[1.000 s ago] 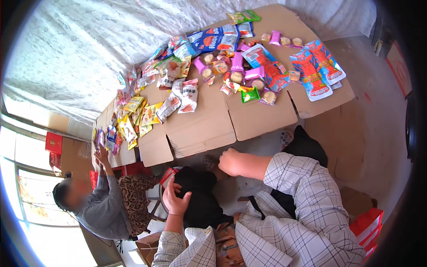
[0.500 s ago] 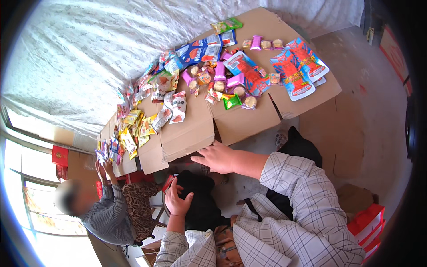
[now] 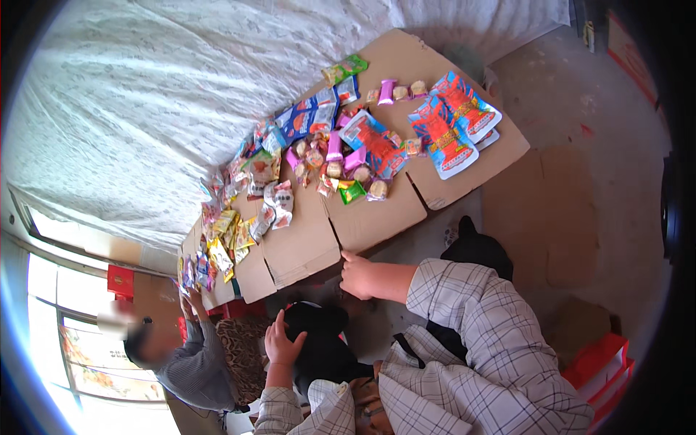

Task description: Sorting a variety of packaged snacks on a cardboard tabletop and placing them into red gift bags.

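Note:
My left hand (image 3: 283, 344) is raised above my dark-clothed lap with its fingers spread. Nothing shows in it. My right hand (image 3: 357, 276) is by the near edge of the cardboard-covered table (image 3: 303, 251), index finger stretched toward that edge. Its other fingers are partly bent, and I see nothing in them. Beyond my hands, the tabletop holds red-and-blue pouches (image 3: 444, 138), round wrapped biscuits (image 3: 378, 190), purple-wrapped snacks (image 3: 334, 146) and a green packet (image 3: 352, 192). White packets (image 3: 281, 204) and yellow packets (image 3: 220, 258) are heaped farther left.
Another person (image 3: 192, 366) in a grey striped top is at the table's left end, hands near the purple packets (image 3: 190, 272). Pale sheeting (image 3: 145, 130) hangs behind the table. A red-and-white bag (image 3: 600, 377) stands at lower right.
A small red item was in my left hand before; the hand no longer shows it. My right hand has drawn its fingers in, with the index left outstretched. The whole view has shifted.

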Demonstrator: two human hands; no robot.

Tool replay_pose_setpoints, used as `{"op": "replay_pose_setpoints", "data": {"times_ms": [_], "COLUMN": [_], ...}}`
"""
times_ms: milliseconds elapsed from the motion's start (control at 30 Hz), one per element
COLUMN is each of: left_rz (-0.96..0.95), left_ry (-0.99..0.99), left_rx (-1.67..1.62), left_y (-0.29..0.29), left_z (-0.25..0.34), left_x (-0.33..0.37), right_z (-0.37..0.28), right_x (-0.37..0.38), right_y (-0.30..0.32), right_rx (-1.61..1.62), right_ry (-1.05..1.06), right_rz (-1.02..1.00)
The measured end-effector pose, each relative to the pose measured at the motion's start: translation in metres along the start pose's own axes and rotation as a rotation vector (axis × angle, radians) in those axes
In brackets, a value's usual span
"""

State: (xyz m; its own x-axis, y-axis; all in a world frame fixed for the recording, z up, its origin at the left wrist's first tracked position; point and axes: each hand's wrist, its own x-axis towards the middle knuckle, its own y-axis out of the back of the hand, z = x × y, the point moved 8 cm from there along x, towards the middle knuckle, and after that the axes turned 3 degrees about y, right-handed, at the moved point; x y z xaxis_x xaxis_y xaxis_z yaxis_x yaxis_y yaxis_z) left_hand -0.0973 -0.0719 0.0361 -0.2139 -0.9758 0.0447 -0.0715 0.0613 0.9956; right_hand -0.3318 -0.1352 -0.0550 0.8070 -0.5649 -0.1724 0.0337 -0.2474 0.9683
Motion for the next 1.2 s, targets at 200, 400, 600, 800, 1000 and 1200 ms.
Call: {"op": "replay_pose_setpoints", "data": {"times_ms": [200, 400, 600, 800, 1000, 1200], "left_rz": [-0.187, -0.021, -0.01, -0.018, -0.073, -0.024], "left_ry": [-0.007, 0.001, 0.165, -0.041, -0.048, -0.353], "left_rx": [0.127, 0.105, -0.416, -0.385, -0.44, -0.35], "left_y": [0.021, 0.052, 0.006, -0.026, -0.036, -0.031], "left_z": [-0.001, -0.009, -0.004, 0.063, 0.085, 0.122], "left_x": [-0.021, -0.035, -0.02, 0.03, 0.054, 0.07], "right_z": [-0.007, 0.059, 0.07, 0.11, 0.111, 0.066], "right_x": [0.004, 0.028, -0.066, -0.143, -0.119, -0.061], "right_y": [-0.012, -0.064, 0.056, 0.126, 0.145, 0.121], "right_rx": [0.21, 0.155, 0.042, -0.239, 0.037, 0.266], "right_ry": [0.06, -0.225, -0.369, -0.479, -0.295, -0.057], "right_rz": [-0.167, -0.214, 0.402, 1.113, 1.241, 1.011]}}
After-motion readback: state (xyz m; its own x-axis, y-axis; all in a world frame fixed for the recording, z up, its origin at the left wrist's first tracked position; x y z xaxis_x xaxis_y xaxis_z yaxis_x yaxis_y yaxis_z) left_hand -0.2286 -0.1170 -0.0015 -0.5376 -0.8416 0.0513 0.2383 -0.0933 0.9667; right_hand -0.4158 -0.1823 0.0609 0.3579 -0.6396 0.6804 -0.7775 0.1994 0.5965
